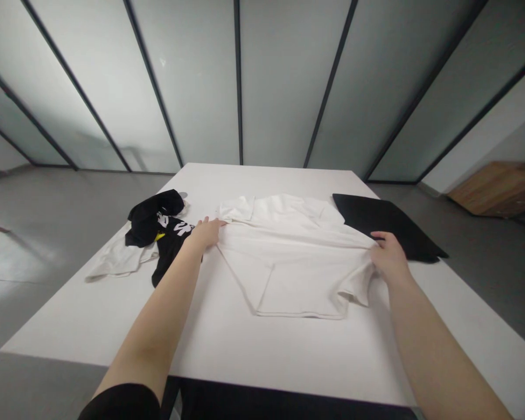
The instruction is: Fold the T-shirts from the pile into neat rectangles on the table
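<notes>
A white T-shirt [297, 256] is spread across the middle of the table, its cloth stretched between my two hands. My left hand [207, 231] grips the shirt's left edge, fingers closed on the fabric. On the opposite side my right hand [389, 254] pinches the cloth, with the thumb and fingers closed round it. One part of the shirt lies rumpled beyond the stretched fold, and the nearer part hangs or lies toward me. The fingertips under the cloth are partly hidden.
The white table [289, 356] carries a heap of black printed clothing [157, 216] on the left, with a white garment [118, 259] partly under it. Folded black cloth [385, 224] lies at the right. Frosted glass panels [280, 81] stand behind; a wooden piece [499, 189] is at far right.
</notes>
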`<state>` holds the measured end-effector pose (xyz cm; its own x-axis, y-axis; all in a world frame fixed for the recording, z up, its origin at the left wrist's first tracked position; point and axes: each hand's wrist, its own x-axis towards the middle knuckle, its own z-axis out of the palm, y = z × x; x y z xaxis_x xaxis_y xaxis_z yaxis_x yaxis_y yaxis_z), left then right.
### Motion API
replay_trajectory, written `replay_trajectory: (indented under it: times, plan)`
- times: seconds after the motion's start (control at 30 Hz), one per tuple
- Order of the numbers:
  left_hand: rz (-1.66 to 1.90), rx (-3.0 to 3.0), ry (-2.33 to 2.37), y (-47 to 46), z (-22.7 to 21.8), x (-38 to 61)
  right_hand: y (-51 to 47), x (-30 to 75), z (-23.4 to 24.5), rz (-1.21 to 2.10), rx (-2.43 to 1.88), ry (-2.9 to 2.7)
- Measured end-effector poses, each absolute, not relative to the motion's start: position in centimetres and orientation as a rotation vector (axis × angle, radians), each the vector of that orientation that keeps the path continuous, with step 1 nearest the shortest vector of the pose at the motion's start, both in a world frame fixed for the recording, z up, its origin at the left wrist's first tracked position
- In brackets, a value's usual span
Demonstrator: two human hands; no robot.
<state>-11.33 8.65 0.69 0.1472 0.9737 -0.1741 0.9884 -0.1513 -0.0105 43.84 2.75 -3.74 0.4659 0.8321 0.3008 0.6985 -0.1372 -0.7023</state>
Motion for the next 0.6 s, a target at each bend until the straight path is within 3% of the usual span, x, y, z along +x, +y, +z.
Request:
replay_trajectory:
  times: [0.17, 0.33, 0.47, 0.6]
  plan:
    - [0.129, 2.364, 2.019, 7.9, 2.4, -9.1, 2.3, 41.4, -2.0, -0.066, -1.791, -1.554]
    - [-0.033, 2.424, 1.299, 5.1, 3.1, -2.2, 0.8, 35.2, -0.9, 0.364, -1.654, -2.075]
    - [-0.115, 2.331, 1.759, 1.3, 1.5, 2.5, -1.2, 32.1, -1.4, 0.37, -1.644, -2.435]
    - [-0.093, 2.167, 1.898, 0.2, 0.4, 3.7, -1.7, 30.2, -2.4, 0.316, -1.855, -2.476]
